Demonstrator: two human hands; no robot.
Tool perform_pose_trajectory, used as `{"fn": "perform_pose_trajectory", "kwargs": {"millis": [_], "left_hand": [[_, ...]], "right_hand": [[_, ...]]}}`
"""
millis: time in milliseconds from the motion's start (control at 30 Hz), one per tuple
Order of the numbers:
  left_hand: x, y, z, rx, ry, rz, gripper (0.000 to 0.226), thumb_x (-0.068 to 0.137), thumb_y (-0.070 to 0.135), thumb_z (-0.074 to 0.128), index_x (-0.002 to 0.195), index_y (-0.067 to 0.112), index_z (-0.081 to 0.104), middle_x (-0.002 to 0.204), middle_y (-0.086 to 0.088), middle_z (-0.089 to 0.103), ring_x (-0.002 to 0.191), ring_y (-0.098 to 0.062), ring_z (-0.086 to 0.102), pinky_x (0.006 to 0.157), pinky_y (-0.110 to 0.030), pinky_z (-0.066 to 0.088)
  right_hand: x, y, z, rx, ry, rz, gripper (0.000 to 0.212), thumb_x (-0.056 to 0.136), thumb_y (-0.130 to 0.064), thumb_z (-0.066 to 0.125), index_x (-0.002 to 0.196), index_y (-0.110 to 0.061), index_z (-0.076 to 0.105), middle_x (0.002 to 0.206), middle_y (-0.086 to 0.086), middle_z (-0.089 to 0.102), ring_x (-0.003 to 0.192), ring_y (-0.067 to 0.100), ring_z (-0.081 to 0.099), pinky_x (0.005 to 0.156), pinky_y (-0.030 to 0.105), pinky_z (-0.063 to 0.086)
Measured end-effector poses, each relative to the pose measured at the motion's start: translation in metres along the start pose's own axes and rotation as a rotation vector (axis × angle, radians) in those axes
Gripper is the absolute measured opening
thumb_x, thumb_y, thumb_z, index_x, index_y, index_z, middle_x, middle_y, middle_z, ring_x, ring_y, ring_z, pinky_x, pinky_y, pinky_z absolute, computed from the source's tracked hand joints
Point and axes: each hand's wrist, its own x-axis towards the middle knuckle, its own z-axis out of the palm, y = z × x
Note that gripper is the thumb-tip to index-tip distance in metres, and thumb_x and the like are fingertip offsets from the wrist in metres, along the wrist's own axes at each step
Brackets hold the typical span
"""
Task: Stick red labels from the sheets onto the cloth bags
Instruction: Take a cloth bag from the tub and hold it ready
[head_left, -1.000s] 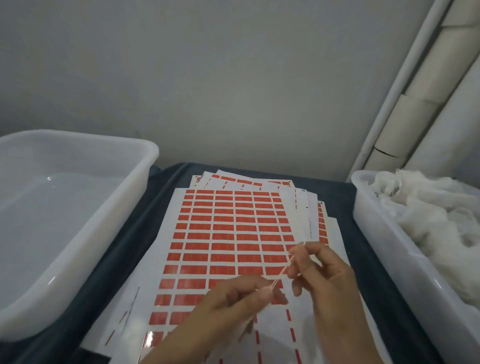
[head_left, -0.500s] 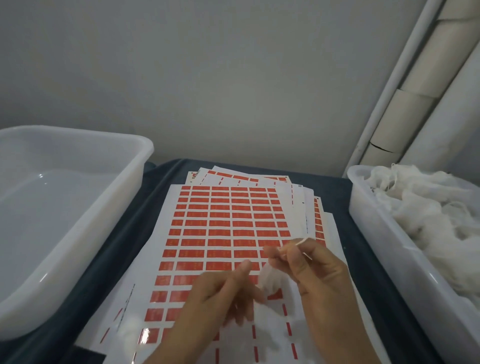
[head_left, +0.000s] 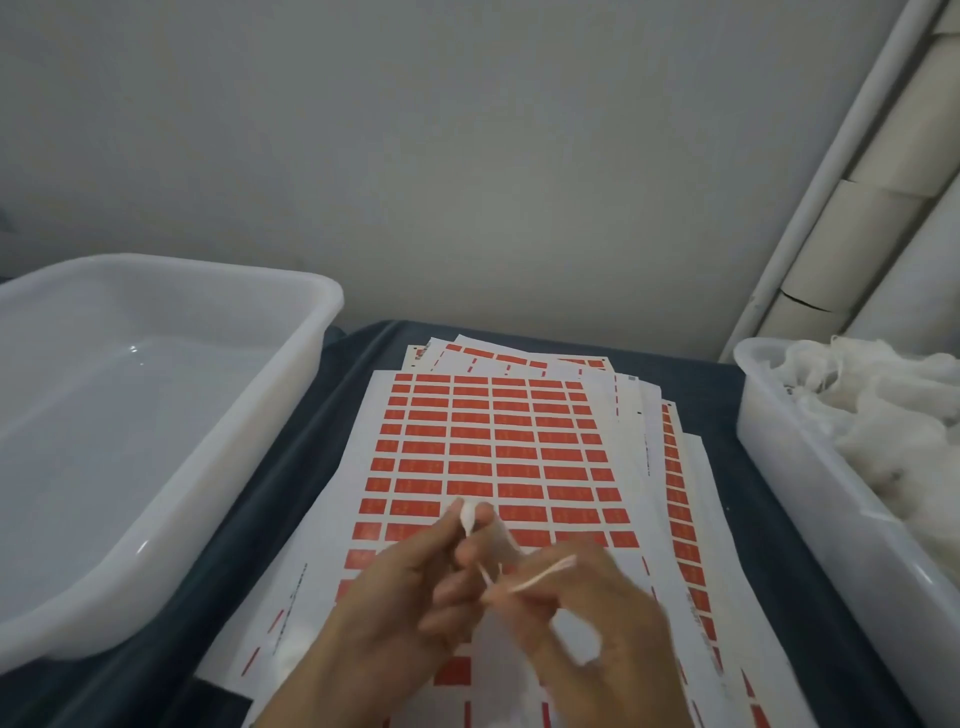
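Both hands' grip pinched on thin, seemingly gauzy cloth bag (head_left: 488, 540), left hand (head_left: 395, 597), right hand (head_left: 582, 618), glossy label sheets (head_left: 493, 441)

You have two translucent white plastic tubs: an empty one (head_left: 156, 415) at the left of the frame, and one (head_left: 810, 499) at the right holding an uncountable heap of white cloth bags (head_left: 883, 415). Several overlapping white sheets of red rectangular labels (head_left: 483, 441) lie between them; their exact number is unclear. Two hands show at the bottom centre.
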Motion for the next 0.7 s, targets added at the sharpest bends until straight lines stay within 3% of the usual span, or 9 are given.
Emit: {"fn": "perform_pose_trajectory", "kwargs": {"millis": [67, 167, 233, 300, 367, 467, 533, 600, 700], "left_hand": [[-0.005, 0.002, 0.002, -0.005, -0.039, 0.009, 0.026, 0.078, 0.028, 0.058, 0.072, 0.005, 0.069, 0.054, -0.005, 0.05, 0.035, -0.01, 0.038, 0.033, -0.015, 0.033], [-0.007, -0.003, 0.006, 0.293, -0.094, -0.052, 0.029, 0.071, 0.04, 0.059, 0.062, 0.012, 0.062, 0.053, -0.003, 0.045, 0.038, -0.008, 0.035, 0.037, -0.015, 0.031], [-0.007, -0.004, 0.01, 0.479, -0.082, -0.111, 0.03, 0.068, 0.042, 0.057, 0.055, 0.016, 0.057, 0.05, -0.001, 0.042, 0.038, -0.008, 0.034, 0.039, -0.016, 0.03], [-0.008, -0.004, 0.011, 0.591, -0.054, -0.15, 0.028, 0.065, 0.04, 0.056, 0.05, 0.017, 0.052, 0.049, 0.0, 0.04, 0.038, -0.008, 0.033, 0.04, -0.016, 0.029], [-0.009, -0.003, 0.012, 0.657, -0.036, -0.173, 0.028, 0.064, 0.038, 0.061, 0.047, 0.017, 0.05, 0.048, 0.0, 0.04, 0.038, -0.009, 0.032, 0.041, -0.016, 0.029], [-0.007, -0.005, 0.016, 0.762, -0.009, -0.182, 0.03, 0.071, 0.036, 0.066, 0.046, 0.022, 0.059, 0.048, 0.0, 0.044, 0.038, -0.008, 0.037, 0.042, -0.016, 0.031], [-0.005, -0.008, 0.018, 0.857, 0.029, -0.11, 0.028, 0.065, 0.05, 0.076, 0.059, 0.025, 0.066, 0.053, 0.001, 0.054, 0.042, -0.006, 0.045, 0.045, -0.015, 0.037], [-0.003, -0.011, 0.017, 0.955, 0.058, 0.041, 0.036, 0.055, 0.05, 0.067, 0.079, 0.023, 0.065, 0.059, 0.005, 0.062, 0.046, -0.005, 0.051, 0.048, -0.014, 0.042], [0.0, -0.019, 0.013, 1.115, 0.068, 0.266, 0.033, 0.063, 0.048, 0.058, 0.084, 0.023, 0.06, 0.062, 0.014, 0.065, 0.051, -0.001, 0.056, 0.053, -0.013, 0.047]], "right_hand": [[0.001, 0.01, -0.005, 0.05, 0.155, 0.223, 0.016, 0.08, -0.043, 0.063, 0.076, -0.028, 0.061, 0.093, -0.027, 0.064, 0.092, -0.006, 0.059, 0.075, 0.008, 0.049], [0.001, 0.018, -0.004, 0.089, 0.228, 0.392, 0.009, 0.072, -0.046, 0.06, 0.075, -0.037, 0.061, 0.097, -0.036, 0.06, 0.101, -0.01, 0.053, 0.082, 0.009, 0.045], [0.001, 0.015, -0.001, 0.118, 0.148, 0.378, 0.018, 0.074, -0.054, 0.056, 0.086, -0.043, 0.065, 0.109, -0.04, 0.055, 0.109, -0.015, 0.048, 0.082, 0.001, 0.041], [0.0, 0.015, 0.002, 0.211, 0.003, 0.382, 0.023, 0.081, -0.051, 0.05, 0.101, -0.049, 0.061, 0.117, -0.043, 0.051, 0.111, -0.011, 0.051, 0.085, 0.01, 0.047], [-0.003, 0.014, 0.004, 0.245, -0.081, 0.398, 0.021, 0.084, -0.041, 0.047, 0.1, -0.037, 0.061, 0.108, -0.041, 0.057, 0.104, -0.008, 0.058, 0.082, 0.015, 0.052], [-0.004, 0.014, 0.006, 0.205, -0.051, 0.428, 0.016, 0.08, -0.039, 0.042, 0.087, -0.03, 0.054, 0.091, -0.043, 0.058, 0.094, -0.014, 0.057, 0.071, 0.002, 0.046], [-0.003, 0.015, 0.005, 0.172, 0.038, 0.439, 0.012, 0.08, -0.036, 0.045, 0.083, -0.029, 0.053, 0.09, -0.041, 0.059, 0.093, -0.012, 0.057, 0.068, 0.0, 0.044], [-0.002, 0.017, 0.002, 0.137, 0.129, 0.462, 0.011, 0.079, -0.036, 0.048, 0.08, -0.027, 0.054, 0.09, -0.041, 0.059, 0.092, -0.011, 0.057, 0.068, -0.001, 0.043], [0.001, 0.019, -0.003, 0.249, 0.162, 0.62, 0.022, 0.07, -0.045, 0.051, 0.081, -0.026, 0.057, 0.082, -0.039, 0.061, 0.089, -0.013, 0.058, 0.062, 0.001, 0.045]]}}
